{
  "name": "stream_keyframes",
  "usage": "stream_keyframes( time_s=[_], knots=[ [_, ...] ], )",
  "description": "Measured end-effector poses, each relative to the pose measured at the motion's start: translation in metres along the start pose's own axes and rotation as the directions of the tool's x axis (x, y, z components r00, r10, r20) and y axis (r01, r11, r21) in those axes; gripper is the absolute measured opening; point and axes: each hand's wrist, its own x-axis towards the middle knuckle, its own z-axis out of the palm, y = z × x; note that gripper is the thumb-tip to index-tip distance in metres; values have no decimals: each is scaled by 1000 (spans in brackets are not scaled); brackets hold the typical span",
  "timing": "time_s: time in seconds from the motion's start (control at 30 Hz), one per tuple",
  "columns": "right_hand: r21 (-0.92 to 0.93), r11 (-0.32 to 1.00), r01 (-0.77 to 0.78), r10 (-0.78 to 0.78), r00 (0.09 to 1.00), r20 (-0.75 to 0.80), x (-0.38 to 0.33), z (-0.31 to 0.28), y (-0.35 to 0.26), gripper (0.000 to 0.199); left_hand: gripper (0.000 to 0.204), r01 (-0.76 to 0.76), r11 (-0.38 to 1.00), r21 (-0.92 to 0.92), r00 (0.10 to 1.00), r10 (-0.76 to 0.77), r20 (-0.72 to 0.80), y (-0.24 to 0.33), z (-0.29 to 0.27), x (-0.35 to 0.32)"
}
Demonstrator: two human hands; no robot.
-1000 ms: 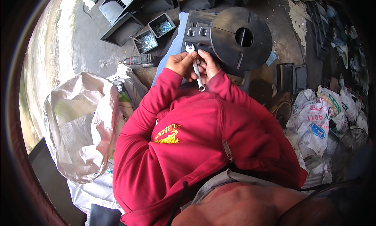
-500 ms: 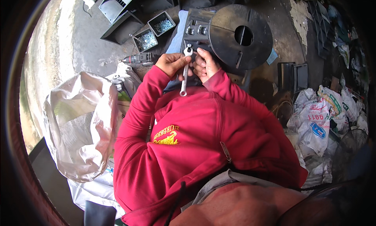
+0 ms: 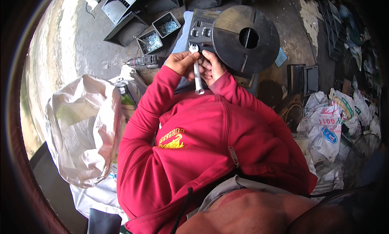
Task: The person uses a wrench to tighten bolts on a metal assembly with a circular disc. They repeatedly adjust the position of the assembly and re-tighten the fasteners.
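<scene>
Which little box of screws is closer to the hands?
The lower box, right above the drill. It sits nearer the left hand than the other box, which lies farther up and to the right.

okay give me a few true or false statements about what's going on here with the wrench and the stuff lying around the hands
1. Both hands are on the silver wrench. True: the left hand and right hand grip it together.
2. The wrench lies flat on the ground, untouched. False: it is held up, its open end near the dark metal block.
3. A round black disc with a centre hole sits just beyond the hands. True.
4. The small black trays are empty. False: they hold small shiny metal fasteners.
5. The power drill is in the right hand. False: it lies on the ground to the left.
</scene>
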Motion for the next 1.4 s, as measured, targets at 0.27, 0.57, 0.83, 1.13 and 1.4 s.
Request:
stream_keyframes(
  time_s=[0.27,0.57,0.83,1.13,1.4],
  knots=[
    [58,998,30,-38,989,142,7,-9,0,26,25,-78,917,391,996,58,62,31,-30,-12],
    [-20,999,-40,41,998,53,1,-5,0,33,28,-18,993,-116,999,13,-44,-10,7,0],
    [24,1000,4,-7,996,89,1,1,-4,29,28,-133,890,437,989,91,114,31,-39,10],
    [-54,999,5,-4,1000,22,5,0,-4,34,28,5,983,182,1000,-9,17,3,-12,-8],
    [-107,993,-57,42,990,-136,-11,21,-10,37,30,-43,995,-95,991,31,-131,-6,15,-2]
  ],
)
